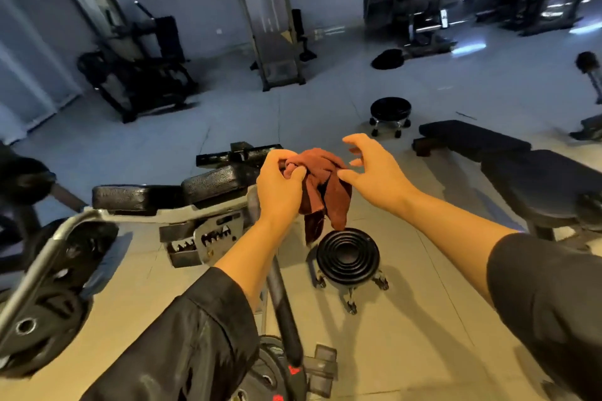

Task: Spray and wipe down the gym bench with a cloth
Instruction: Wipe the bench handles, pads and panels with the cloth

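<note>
The left hand [280,187] grips the bunched cloth [321,185] in the air above the stool [348,257]; the right hand [374,169], fingers spread, should fold it flat before wiping the bench [215,182].

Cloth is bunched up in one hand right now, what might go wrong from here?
The left hand alone grips the red cloth; the right hand is open beside it, so the loose hanging ends could slip free and land on the round stool below. Wiping with a wadded cloth may also miss parts of the bench pad. No spray bottle is visible.
</note>
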The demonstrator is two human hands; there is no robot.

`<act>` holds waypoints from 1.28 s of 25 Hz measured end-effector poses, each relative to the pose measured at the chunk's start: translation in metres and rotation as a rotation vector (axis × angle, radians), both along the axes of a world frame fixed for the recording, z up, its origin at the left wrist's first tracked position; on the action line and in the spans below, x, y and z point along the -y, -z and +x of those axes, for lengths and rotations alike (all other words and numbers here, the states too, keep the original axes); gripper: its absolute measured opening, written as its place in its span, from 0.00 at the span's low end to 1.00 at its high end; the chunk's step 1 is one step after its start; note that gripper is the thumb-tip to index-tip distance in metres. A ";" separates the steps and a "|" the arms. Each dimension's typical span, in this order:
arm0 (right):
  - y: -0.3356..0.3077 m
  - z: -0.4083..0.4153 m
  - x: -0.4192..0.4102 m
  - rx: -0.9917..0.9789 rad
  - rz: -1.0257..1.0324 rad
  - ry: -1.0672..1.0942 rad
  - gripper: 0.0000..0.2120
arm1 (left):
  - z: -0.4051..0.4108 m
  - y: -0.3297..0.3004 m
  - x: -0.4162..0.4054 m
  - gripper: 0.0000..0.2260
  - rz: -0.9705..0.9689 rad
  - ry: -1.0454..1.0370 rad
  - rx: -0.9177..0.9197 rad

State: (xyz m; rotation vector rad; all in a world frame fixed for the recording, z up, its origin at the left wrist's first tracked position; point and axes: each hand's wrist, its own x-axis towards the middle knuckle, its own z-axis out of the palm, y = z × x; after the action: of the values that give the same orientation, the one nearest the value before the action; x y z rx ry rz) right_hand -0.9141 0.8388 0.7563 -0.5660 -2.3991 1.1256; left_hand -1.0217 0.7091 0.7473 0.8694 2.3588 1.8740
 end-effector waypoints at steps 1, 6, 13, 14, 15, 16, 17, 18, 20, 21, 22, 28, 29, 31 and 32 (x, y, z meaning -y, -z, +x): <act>0.003 0.003 -0.013 -0.011 0.055 -0.037 0.26 | 0.006 0.001 -0.013 0.06 0.006 -0.036 0.014; 0.005 -0.012 -0.065 0.001 0.287 -0.317 0.31 | 0.015 -0.001 -0.052 0.08 0.023 -0.191 0.095; 0.023 -0.108 -0.093 -0.013 0.087 -0.572 0.34 | -0.057 0.009 -0.080 0.08 0.074 -0.250 0.050; 0.026 -0.124 -0.098 -0.028 0.071 -0.567 0.33 | -0.072 0.012 -0.089 0.08 0.088 -0.259 0.024; 0.027 -0.143 -0.104 -0.053 0.061 -0.555 0.31 | -0.087 0.014 -0.099 0.08 0.117 -0.263 0.007; 0.025 -0.162 -0.111 -0.075 0.057 -0.546 0.28 | -0.101 0.014 -0.108 0.07 0.137 -0.263 0.006; 0.024 -0.177 -0.118 -0.088 0.050 -0.540 0.25 | -0.113 0.016 -0.114 0.06 0.137 -0.260 0.019; 0.021 -0.191 -0.123 -0.087 0.052 -0.536 0.21 | -0.123 0.016 -0.119 0.05 0.126 -0.256 0.028; 0.017 -0.223 -0.134 -0.054 0.085 -0.555 0.16 | -0.145 0.020 -0.122 0.02 0.072 -0.283 0.035; 0.019 -0.238 -0.137 -0.031 0.100 -0.573 0.15 | -0.154 0.022 -0.120 0.02 0.036 -0.307 0.032; 0.023 -0.251 -0.140 -0.009 0.112 -0.595 0.15 | -0.163 0.024 -0.115 0.03 -0.009 -0.344 0.026; 0.053 -0.317 -0.140 0.001 0.159 -0.885 0.16 | -0.180 0.050 -0.079 0.10 -0.413 -0.809 -0.143; 0.059 -0.326 -0.141 -0.003 0.159 -0.938 0.15 | -0.179 0.055 -0.079 0.11 -0.464 -0.894 -0.132; 0.067 -0.341 -0.147 -0.005 0.179 -1.054 0.13 | -0.169 0.062 -0.086 0.13 -0.516 -1.056 -0.069; 0.069 -0.348 -0.151 -0.006 0.201 -1.119 0.12 | -0.162 0.064 -0.091 0.14 -0.530 -1.133 -0.038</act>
State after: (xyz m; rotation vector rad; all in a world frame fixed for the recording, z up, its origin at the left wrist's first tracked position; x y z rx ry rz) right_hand -1.2626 0.9899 0.6877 0.9756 -2.7705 1.1837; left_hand -1.1837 0.8004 0.6830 -0.6236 3.4356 1.1168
